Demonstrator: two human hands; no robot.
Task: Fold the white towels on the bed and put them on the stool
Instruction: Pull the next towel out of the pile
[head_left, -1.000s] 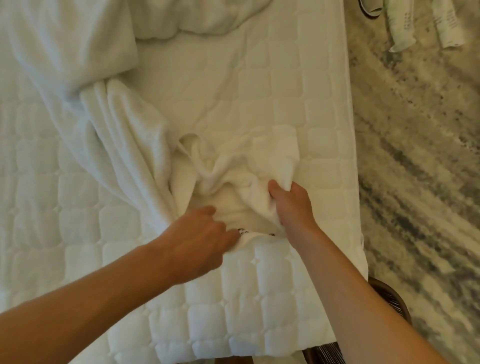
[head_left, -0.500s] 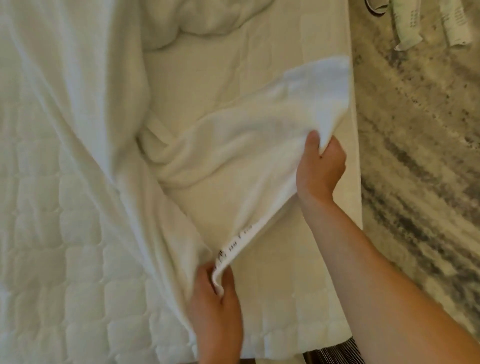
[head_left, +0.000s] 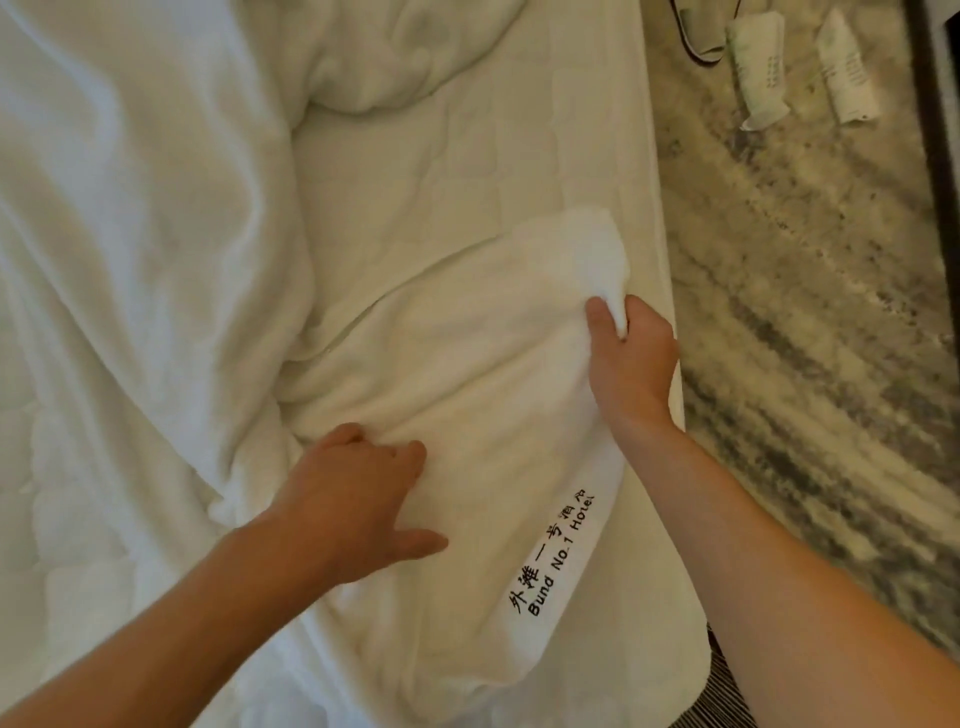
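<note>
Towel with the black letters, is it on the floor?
No, the towel lies on the bed, and the right hand pinches one corner of it.

towel (head_left: 467, 374): white, plain.
towel lettering (head_left: 553, 553): black, along near right edge.
mattress pad (head_left: 467, 171): white, quilted in squares.
sheet (head_left: 130, 208), left: white, plain.
floor (head_left: 805, 312), right: cream with grey mottled streaks.
packets (head_left: 758, 67), far right: white, green print.
</note>
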